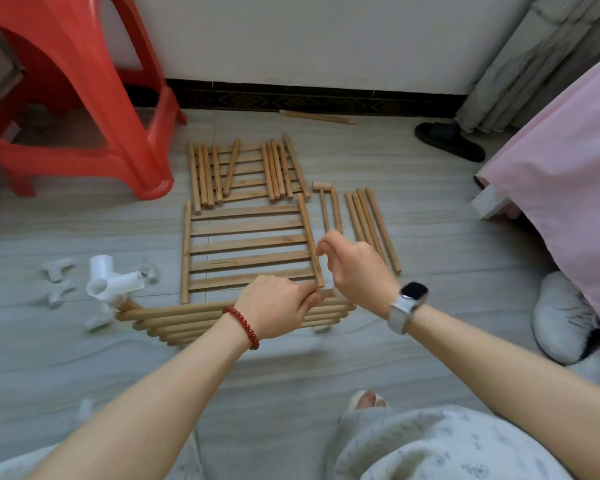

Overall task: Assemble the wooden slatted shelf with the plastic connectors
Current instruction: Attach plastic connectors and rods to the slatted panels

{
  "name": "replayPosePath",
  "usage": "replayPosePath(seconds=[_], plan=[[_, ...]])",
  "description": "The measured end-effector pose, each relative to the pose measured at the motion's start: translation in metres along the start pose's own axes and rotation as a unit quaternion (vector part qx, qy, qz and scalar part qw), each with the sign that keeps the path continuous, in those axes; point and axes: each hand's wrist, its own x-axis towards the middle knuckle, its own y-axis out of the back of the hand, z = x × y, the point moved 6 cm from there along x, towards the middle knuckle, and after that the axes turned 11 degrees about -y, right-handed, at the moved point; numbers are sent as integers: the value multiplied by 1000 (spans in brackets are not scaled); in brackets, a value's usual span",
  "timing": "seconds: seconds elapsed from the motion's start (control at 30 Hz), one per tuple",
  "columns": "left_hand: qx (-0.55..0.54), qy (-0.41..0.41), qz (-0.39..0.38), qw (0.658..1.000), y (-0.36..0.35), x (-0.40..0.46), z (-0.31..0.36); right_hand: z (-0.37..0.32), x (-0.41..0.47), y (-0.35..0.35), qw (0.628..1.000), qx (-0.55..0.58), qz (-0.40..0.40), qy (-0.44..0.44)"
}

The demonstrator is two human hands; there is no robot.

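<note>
We see the slatted panel flat on the grey tile floor, its near edge just beyond our hands, far edge touching a second panel piled with loose dowels. Open floor lies left of the panel up to the red stool; right of it a small mallet and four dowels narrow the gap before the pink bedding. Our left hand has fingers curled, gripping the near row of dowels, which lies crosswise in front of the panel; a white connector sits on that row's left end. The fingertips are at the panel's near right corner, touching or just beside its side rail; we cannot tell which. Our right hand hovers over that rail, thumb and forefinger curved toward each other, nothing visibly pinched, not touching wood. More white connectors are scattered on the floor at left. A stray dowel lies by the wall, a black slipper near the curtain, a white shoe at right.
</note>
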Motion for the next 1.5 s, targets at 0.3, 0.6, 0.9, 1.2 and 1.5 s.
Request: replayPosePath(seconds=[0.3,0.6,0.9,1.2,1.5], plan=[[-8,-10,49,999,3,1,-18,73,18,30,764,582,13,-280],[8,-4,81,997,3,-5,-13,56,32,39,911,285,15,-299],[1,-19,65,998,1,-7,-11,38,29,34,951,229,51,-200],[25,-13,20,999,4,-2,-9,34,20,35,952,267,30,-144],[31,-10,7,999,4,-3,-7,44,2,36,908,290,86,-290]])
